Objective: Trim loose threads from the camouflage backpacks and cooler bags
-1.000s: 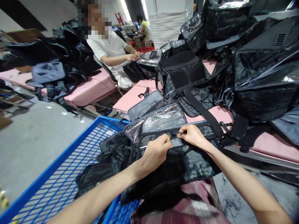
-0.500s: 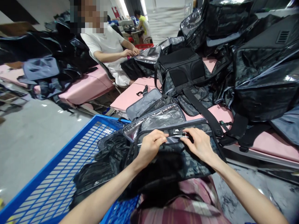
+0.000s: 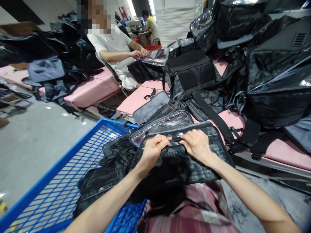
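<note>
Blue crate (image 3: 52,173) beside camouflage bag (image 3: 198,165), pink table (image 3: 143,94) beyond

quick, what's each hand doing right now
left hand: closed, pinching the bag's edge
right hand: closed on the bag near the logo

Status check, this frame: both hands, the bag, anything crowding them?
Left hand and right hand pinching black camouflage fabric bag near its top edge. Fingers partly hide that edge. Blue plastic lattice basket beside left forearm.
</note>
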`<state>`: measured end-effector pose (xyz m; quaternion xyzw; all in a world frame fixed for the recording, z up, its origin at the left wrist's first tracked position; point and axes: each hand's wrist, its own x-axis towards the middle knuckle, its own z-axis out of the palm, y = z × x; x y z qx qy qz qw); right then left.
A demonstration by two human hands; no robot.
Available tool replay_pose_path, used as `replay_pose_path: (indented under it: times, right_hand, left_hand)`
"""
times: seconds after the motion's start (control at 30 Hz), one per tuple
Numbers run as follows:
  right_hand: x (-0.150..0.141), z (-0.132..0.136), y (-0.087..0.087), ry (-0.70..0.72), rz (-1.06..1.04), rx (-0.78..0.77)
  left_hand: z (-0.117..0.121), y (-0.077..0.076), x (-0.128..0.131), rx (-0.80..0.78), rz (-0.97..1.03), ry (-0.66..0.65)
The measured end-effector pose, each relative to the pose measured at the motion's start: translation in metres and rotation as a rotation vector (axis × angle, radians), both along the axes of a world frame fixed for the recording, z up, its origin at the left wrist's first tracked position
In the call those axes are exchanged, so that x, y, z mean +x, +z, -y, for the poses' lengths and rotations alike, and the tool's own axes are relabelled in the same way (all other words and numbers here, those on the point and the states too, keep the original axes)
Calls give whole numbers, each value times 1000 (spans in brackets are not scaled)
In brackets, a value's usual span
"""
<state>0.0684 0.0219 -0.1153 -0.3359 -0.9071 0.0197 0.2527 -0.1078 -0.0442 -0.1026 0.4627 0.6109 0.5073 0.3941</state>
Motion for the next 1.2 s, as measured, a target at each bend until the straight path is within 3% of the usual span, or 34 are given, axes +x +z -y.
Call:
replay_pose_path:
  times: [0.3,0.4,0.47,0.6,0.63,0.7,0.8,0.9,0.97,1.07,1.2]
  right_hand:
    - [-10,0,3,16,42,-69]
    - [-8,-2,0,-2,9,-152]
    - [-2,-3,-3,-40,-23,-231]
    - [13,-3,-6,-57,-41,-357]
    - [16,-2,-6,-36,-52,-387]
    - [20,0,-4,5,-98,-445]
    - [27,5,1,48,-173,-524]
    - [45,15,1,93,-161,-573]
    - [65,25,-3,136,-100,-590]
    - [98,39,-11,127,-78,-596]
    - [127,46,-20,-16,-276,-672]
  left_hand:
    - [0,-6,2,11,-44,-19]
    - [1,2,-8,38,-119,-33]
    - [4,16,-25,101,-362,36]
    - [17,44,-58,151,-1052,353]
    - [19,46,-60,144,-1146,351]
    - [20,41,-50,166,-1191,154]
    - [13,23,-12,199,-1037,-364]
    - [10,15,20,72,-887,-682]
    - [15,19,24,-40,-911,-774]
    - [36,32,14,-105,-1063,-812]
    - [67,37,6,161,-1114,-824]
